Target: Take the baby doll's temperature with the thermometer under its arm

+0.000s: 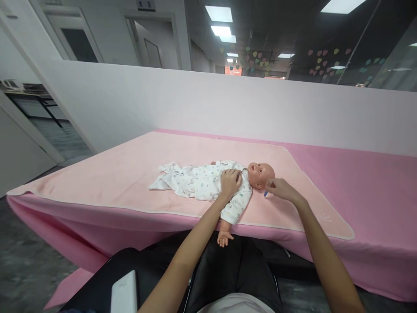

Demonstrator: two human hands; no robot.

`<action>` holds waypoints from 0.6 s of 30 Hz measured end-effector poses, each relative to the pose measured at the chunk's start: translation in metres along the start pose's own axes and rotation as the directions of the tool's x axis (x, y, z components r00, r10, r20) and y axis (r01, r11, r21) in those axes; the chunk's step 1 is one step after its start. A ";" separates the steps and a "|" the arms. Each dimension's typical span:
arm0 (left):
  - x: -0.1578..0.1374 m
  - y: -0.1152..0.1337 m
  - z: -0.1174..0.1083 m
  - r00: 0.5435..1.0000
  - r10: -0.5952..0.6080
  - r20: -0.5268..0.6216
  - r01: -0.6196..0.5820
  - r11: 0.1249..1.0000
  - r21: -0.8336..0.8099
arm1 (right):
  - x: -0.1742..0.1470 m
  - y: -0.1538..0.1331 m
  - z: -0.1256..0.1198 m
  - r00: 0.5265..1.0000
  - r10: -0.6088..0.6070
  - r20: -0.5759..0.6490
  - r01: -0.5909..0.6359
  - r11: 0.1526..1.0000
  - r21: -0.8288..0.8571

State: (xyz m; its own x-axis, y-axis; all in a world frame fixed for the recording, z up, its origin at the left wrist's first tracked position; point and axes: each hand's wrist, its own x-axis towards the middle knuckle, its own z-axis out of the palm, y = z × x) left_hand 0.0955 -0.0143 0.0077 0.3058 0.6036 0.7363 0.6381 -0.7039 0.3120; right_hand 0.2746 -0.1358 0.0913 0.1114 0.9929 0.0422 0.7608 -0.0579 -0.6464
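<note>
A bald baby doll (pixel 260 176) lies on its back, head to the right, in a white printed outfit (pixel 202 180). My left hand (pixel 230 181) rests on the doll's chest near the collar, with its fingers lightly bent over the cloth. Beside the doll's ear, my right hand (pixel 276 188) is closed in a pinch. Out of its fingers a small blue stick-like thing (pixel 266 194) points down; its exact kind is too small to tell. One doll arm (pixel 225 232) hangs over the near edge, under my left forearm.
Under the doll, a peach mat (pixel 130 174) with pale edging covers part of a pink cloth (pixel 368 191) on the table. A white partition (pixel 228 106) with glass above rises behind. A white box-like object (pixel 124 293) lies at lower left, near my legs.
</note>
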 end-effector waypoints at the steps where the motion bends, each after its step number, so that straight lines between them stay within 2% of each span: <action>1: 0.000 0.000 0.000 1.000 -0.001 0.004 0.001 1.000 -0.001 | 0.001 -0.007 -0.014 0.998 -0.063 0.014 0.061 0.995 0.078; 2: 0.000 0.000 0.000 1.000 -0.003 0.010 0.003 1.000 -0.001 | 0.001 -0.013 -0.027 0.991 -0.137 -0.006 0.136 0.974 0.181; 4: 0.000 0.000 -0.001 1.000 -0.008 0.024 0.008 1.000 -0.001 | -0.004 -0.022 -0.045 0.950 -0.241 -0.198 0.298 0.889 0.347; 5: 0.000 0.000 -0.001 1.000 -0.010 0.027 0.010 1.000 -0.002 | -0.007 -0.024 -0.047 0.928 -0.262 -0.266 0.346 0.869 0.353; 7: 0.000 0.001 -0.001 1.000 -0.008 0.024 0.008 1.000 -0.007 | -0.012 -0.027 -0.041 0.921 -0.281 -0.270 0.353 0.897 0.267; 10: -0.002 0.001 -0.002 1.000 0.000 0.021 0.000 1.000 -0.008 | -0.016 -0.031 -0.026 0.955 -0.275 -0.109 0.286 0.952 0.110; 13: -0.002 0.000 -0.002 1.000 0.007 0.022 -0.006 1.000 -0.002 | -0.017 -0.037 -0.032 0.962 -0.271 -0.025 0.272 0.954 0.127; 14: -0.002 0.000 -0.002 1.000 0.007 0.020 -0.007 1.000 -0.003 | -0.018 -0.040 -0.038 0.958 -0.283 -0.043 0.286 0.940 0.185; 16: -0.002 0.000 -0.002 1.000 0.008 0.020 -0.008 1.000 -0.006 | -0.021 -0.045 -0.044 0.944 -0.287 -0.165 0.327 0.881 0.341; 18: -0.001 0.000 -0.003 1.000 0.008 0.028 -0.007 1.000 -0.006 | -0.023 -0.048 -0.036 0.924 -0.239 -0.298 0.353 0.834 0.425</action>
State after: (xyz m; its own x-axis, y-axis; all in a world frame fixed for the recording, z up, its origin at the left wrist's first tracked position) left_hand 0.0934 -0.0164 0.0086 0.3305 0.6086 0.7214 0.6318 -0.7105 0.3099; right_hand 0.2587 -0.1595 0.1492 0.1114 0.9002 0.4209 0.4018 0.3466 -0.8476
